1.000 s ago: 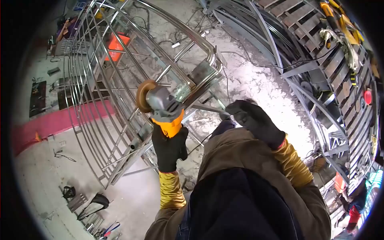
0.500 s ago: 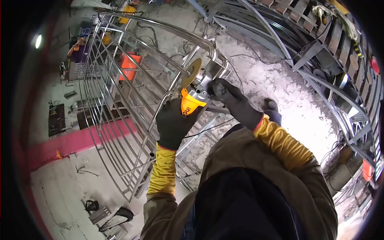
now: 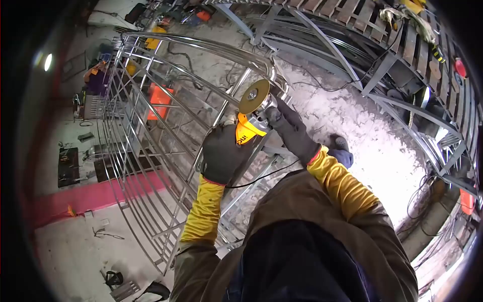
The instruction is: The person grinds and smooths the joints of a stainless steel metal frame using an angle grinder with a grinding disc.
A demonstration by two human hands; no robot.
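An angle grinder [image 3: 248, 130] with a yellow guard and a flat tan disc is held in front of me in both hands. My left hand [image 3: 224, 153], in a dark glove, is wrapped round its body. My right hand [image 3: 292, 128], gloved too, is closed at the grinder's head, beside the disc; its fingertips are partly hidden. The disc tilts toward me with its face in view. Just beyond the tool lies a shiny metal railing frame [image 3: 201, 44] of bent tubes and many thin bars; the disc appears apart from it, though the gap is hard to judge.
A slatted table [image 3: 382, 38] on grey steel legs stands at the right. An orange object [image 3: 160, 101] shows behind the bars. Black cables [image 3: 327, 88] trail over the dusty floor. Someone in purple [image 3: 98, 80] is at the far left. A pink strip [image 3: 95, 196] crosses the floor.
The grinder has turned so the disc's face shows more, and it sits slightly further right. Both hands have shifted with it, still gripping. My view has moved a little.
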